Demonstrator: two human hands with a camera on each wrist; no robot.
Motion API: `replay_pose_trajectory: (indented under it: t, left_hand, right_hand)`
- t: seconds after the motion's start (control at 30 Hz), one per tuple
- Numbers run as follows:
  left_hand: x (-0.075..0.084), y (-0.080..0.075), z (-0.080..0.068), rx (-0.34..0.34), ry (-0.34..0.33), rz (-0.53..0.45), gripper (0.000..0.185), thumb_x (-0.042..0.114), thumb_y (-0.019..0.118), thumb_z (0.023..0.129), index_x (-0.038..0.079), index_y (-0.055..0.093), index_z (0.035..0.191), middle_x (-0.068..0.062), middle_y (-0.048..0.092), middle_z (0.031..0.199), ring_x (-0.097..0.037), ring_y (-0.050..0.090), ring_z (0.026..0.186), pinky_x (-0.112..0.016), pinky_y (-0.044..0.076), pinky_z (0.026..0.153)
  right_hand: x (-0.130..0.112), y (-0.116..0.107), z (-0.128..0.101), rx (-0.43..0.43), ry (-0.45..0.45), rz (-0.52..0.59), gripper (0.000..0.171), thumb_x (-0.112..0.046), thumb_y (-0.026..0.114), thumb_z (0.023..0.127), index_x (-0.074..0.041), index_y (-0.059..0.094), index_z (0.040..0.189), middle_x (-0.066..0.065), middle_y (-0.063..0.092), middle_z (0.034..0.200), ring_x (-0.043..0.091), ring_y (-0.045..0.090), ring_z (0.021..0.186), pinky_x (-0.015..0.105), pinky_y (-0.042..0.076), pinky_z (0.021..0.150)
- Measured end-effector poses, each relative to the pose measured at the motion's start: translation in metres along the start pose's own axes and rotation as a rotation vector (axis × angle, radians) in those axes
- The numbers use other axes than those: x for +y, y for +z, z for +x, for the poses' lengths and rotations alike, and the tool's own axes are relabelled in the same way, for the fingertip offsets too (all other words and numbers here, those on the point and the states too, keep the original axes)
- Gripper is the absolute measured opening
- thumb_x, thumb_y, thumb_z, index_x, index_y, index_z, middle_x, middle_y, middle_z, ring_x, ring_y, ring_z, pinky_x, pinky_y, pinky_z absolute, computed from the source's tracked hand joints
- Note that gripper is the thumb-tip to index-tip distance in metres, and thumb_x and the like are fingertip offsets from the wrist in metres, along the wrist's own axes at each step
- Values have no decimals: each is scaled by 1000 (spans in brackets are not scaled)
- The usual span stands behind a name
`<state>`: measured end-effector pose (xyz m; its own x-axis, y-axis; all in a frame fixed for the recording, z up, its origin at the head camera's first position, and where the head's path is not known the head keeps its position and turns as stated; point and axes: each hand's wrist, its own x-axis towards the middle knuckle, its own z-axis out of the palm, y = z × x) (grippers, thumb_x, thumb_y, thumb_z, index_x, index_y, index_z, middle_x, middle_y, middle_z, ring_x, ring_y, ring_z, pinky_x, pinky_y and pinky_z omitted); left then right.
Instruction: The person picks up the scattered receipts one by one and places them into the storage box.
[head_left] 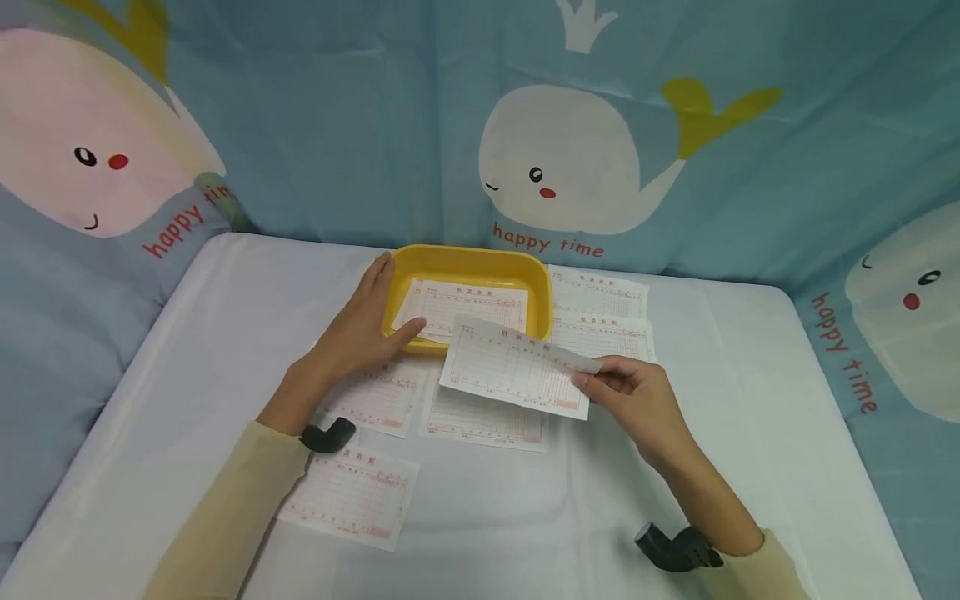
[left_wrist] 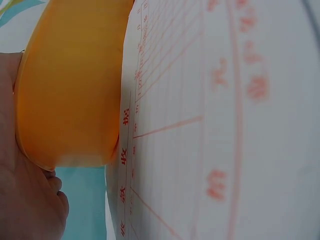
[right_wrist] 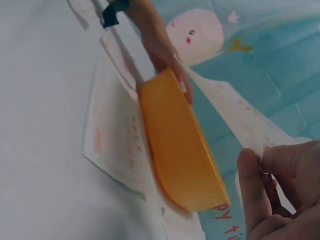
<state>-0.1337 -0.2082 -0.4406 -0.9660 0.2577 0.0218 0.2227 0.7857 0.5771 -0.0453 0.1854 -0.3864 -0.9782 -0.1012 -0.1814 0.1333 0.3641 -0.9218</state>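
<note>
Right hand pinches a red-ruled receipt slip by its right edge between thumb and fingers, holding it lifted and slightly tilted just in front of the yellow tray, its far edge overlapping the tray's near rim in the head view. Right wrist view shows the fingertips closed on the paper edge. Left hand rests against the tray's left side, fingers straight along the outer wall, thumb at the near left corner; relaxed, not curled round anything. Left wrist view confirms the palm touching the tray wall. Tray sits on the white-covered surface near its far edge and holds one slip in the tray lying flat. More slips lie loose on the surface: two to the right of the tray, stacked one ahead of the other, one under the lifted slip, one under the left wrist, and one nearest the person on the left. Both forearms in cream sleeves with dark wrist straps. Backdrop is a blue whale-print cloth reading "happy time".
</note>
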Motion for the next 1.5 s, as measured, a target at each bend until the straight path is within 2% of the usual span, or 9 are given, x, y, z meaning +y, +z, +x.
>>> replay_pose_trajectory:
  t: [0.3,0.53,0.73,0.93,1.03,1.13,1.27,1.37,1.5]
  left_hand:
    - [-4,2,2,-9,-4,7,108,66,56,99,17,-8,171,-7,-4,181,-34,16,166,-59,26,131]
    - [0,1,4,-18,-10,8,109,68,56,99,19,-9,171,-3,-7,181,-33,15,167,-58,26,132]
    - [-1,0,3,-16,-10,14,108,66,56,99,17,-9,171,-3,-8,181,-34,15,167,-58,26,131]
    - [-5,1,3,-7,-5,8,109,61,60,99,16,-8,171,-5,-7,181,-33,13,167,-59,26,131]
    - [-5,2,2,-1,-3,6,109,61,60,99,16,-8,171,-7,-6,181,-33,14,167,-58,26,131]
    - [-5,1,0,2,-4,0,109,65,57,99,17,-8,171,-7,-5,181,-33,14,167,-58,27,131]
    - [-5,1,-1,-6,1,-5,109,68,55,99,19,-10,171,-6,-6,181,-31,13,167,-58,26,131]
    - [-3,1,-1,-6,9,-1,109,67,55,99,18,-10,171,-5,-7,181,-31,12,168,-57,26,132]
    - [-2,0,0,-6,9,7,109,67,56,99,20,-10,171,-4,-7,181,-31,13,167,-58,26,132]
  right_hand:
    - [-15,4,34,50,-48,-13,33,-21,78,97,3,73,119,0,72,100,14,68,86,23,63,80]
    - [-26,6,59,103,-87,-11,32,-18,76,98,1,69,123,1,71,104,8,69,86,19,61,78]
    - [-33,12,80,84,-91,-34,35,-16,75,98,0,66,128,11,69,113,7,70,88,22,64,81]
    - [-43,30,99,45,-61,-59,55,-15,78,95,-4,58,145,13,67,118,10,71,91,21,63,81]
    - [-49,40,108,34,-65,-103,62,-16,77,95,-8,53,152,14,67,123,19,71,100,27,63,87]
    - [-53,49,113,21,-112,-140,68,-19,74,98,-10,44,158,16,63,140,28,70,122,40,62,101]
    - [-56,53,114,9,-202,-146,71,-18,70,102,-10,35,162,17,48,160,33,53,149,48,49,119]
    - [-55,52,111,8,-263,-176,68,-17,70,102,-7,36,161,17,42,165,34,45,155,47,43,123]
    - [-52,50,105,24,-345,-236,63,-15,69,102,0,42,157,19,45,162,37,46,153,46,44,122]
